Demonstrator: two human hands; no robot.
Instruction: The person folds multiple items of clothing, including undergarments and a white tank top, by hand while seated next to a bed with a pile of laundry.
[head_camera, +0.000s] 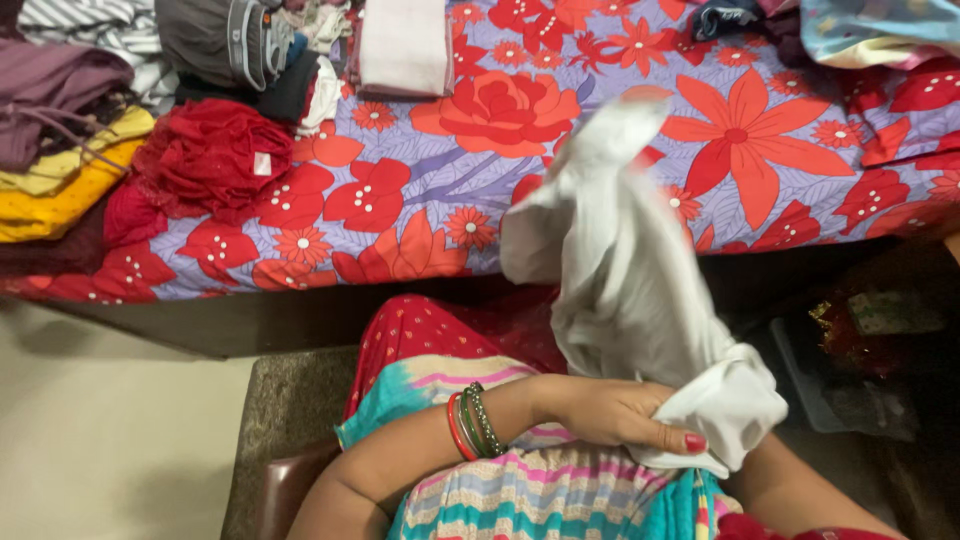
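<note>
1. White cotton cloth (630, 270), soft and crumpled, rises as a blurred bundle in front of the bed's near edge; its lower end bunches over the person's lap.
2. Bedsheet (560, 150), purple with big red flowers, covers the bed across the top of the view, behind the white cloth.
3. Lap garment (520, 490), striped in teal, pink and cream with a red dotted part above, lies beneath the forearm.
4. Red crumpled garment (205, 155) sits on the sheet at the left, well apart from the white cloth.
5. Yellow folded fabric (60, 185) lies at the far left edge, beside the red garment, with a purple garment (50, 100) above it.
6. Pale pink folded cloth (403, 45) rests at the top of the bed.
7. Left hand (620, 412) reaches across the lap, fingers curled and thumb pressed down, pinching the lower bunch of the white cloth.
8. Red and green bangles (472, 423) circle the left wrist.
9. Right hand is hidden behind the cloth; only the forearm shows at the bottom right, so its grip cannot be told.
</note>
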